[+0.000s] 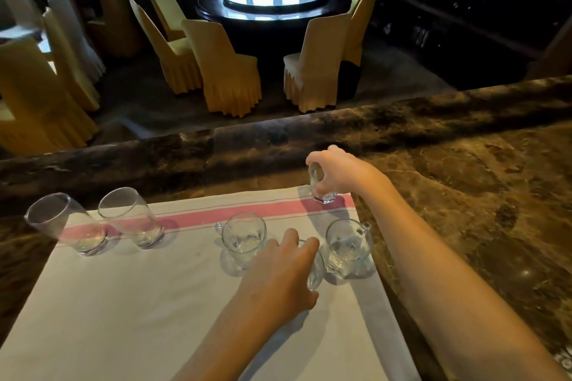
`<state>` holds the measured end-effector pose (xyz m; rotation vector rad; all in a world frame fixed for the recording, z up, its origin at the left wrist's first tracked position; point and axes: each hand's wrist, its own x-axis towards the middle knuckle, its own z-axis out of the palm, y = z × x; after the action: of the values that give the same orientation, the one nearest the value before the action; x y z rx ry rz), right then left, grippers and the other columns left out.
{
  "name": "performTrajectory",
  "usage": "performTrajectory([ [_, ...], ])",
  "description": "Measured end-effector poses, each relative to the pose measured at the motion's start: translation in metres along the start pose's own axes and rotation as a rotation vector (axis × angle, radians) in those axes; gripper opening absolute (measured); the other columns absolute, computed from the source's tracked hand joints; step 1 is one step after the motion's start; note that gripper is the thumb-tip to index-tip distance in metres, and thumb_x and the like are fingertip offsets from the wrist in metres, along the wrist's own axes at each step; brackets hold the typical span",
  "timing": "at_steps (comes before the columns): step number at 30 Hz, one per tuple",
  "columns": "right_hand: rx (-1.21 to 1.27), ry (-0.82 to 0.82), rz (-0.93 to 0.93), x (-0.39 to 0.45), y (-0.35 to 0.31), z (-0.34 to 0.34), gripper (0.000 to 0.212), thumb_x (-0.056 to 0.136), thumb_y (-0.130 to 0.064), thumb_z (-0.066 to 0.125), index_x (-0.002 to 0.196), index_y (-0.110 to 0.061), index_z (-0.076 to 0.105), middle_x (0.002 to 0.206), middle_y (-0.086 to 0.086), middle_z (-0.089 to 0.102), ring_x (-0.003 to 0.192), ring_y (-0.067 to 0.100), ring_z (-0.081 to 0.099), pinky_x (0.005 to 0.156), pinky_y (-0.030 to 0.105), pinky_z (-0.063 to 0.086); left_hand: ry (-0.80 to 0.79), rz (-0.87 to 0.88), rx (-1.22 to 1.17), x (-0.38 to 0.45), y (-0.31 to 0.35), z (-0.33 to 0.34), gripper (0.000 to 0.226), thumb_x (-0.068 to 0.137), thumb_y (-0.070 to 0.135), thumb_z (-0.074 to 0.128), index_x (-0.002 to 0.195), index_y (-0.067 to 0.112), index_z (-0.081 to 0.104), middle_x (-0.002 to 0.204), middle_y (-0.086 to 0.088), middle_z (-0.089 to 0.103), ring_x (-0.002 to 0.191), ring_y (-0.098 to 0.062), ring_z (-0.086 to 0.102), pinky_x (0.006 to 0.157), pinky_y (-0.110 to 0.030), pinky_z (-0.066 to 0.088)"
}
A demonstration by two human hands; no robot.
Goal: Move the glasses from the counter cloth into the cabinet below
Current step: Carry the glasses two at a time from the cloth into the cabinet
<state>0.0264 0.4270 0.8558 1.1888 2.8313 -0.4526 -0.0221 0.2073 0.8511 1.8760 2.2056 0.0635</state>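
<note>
Glasses (pixel 244 237): six on cloth (pixel 139 303)

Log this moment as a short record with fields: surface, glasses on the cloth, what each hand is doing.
surface: white cloth with a pink stripe on a dark marble counter
tall tumblers: two, at the cloth's left end
handled mugs: two free, a third under the left hand
left hand: grips the middle mug
right hand: grips a small glass from above, at the far right corner
cabinet: not in view
</note>
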Motion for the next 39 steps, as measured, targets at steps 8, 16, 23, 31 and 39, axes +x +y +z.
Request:
performTrajectory([
  [8,-0.015,0.082,-0.073,-0.024,-0.039,-0.044,0.065,0.079,-0.026,0.080,0.135,-0.032,0.048,0.131,0.008,0.046,0.109,0.026,0.052,0.087,0.038,0.057,0.007,-0.020,-0.037,-0.036,-0.015,-0.054,0.082,0.081,0.052,0.070,0.147,0.042,0.023,0.154,0.008,0.029,0.135,-0.019,0.039,0.105,-0.036,0.046],
  [16,0.038,0.126,-0.251,-0.064,-0.129,-0.079,0.070,0.079,-0.031,0.080,0.139,-0.036,0.045,0.135,0.002,0.044,0.118,0.024,0.050,0.090,0.039,0.057,0.161,-0.167,-0.076,-0.095,-0.083,-0.103,0.091,0.073,0.062,0.071,0.146,0.050,0.019,0.153,0.019,0.027,0.135,-0.011,0.039,0.103,-0.025,0.043],
  [23,0.039,0.101,-0.390,-0.084,-0.215,-0.055,0.076,0.079,-0.036,0.080,0.143,-0.039,0.039,0.144,-0.001,0.041,0.125,0.021,0.048,0.092,0.041,0.056,0.238,-0.379,-0.102,-0.151,-0.164,-0.115,0.091,0.070,0.059,0.076,0.144,0.048,0.024,0.148,0.018,0.033,0.128,-0.011,0.045,0.097,-0.028,0.049],
  [31,0.055,-0.021,-0.419,-0.087,-0.288,0.002,0.079,0.077,-0.043,0.080,0.142,-0.046,0.035,0.147,-0.009,0.038,0.126,0.018,0.045,0.096,0.037,0.053,0.233,-0.517,-0.146,-0.186,-0.233,-0.088,0.084,0.072,0.057,0.076,0.142,0.046,0.030,0.142,0.012,0.041,0.110,-0.012,0.056,0.083,-0.022,0.054],
  [39,0.030,-0.073,-0.423,-0.089,-0.326,0.063,0.084,0.081,-0.042,0.077,0.149,-0.040,0.028,0.155,-0.007,0.033,0.133,0.021,0.044,0.098,0.034,0.049,0.208,-0.512,-0.137,-0.190,-0.276,-0.059,0.082,0.074,0.055,0.075,0.143,0.042,0.032,0.143,0.008,0.043,0.108,-0.014,0.056,0.078,-0.018,0.052],
])
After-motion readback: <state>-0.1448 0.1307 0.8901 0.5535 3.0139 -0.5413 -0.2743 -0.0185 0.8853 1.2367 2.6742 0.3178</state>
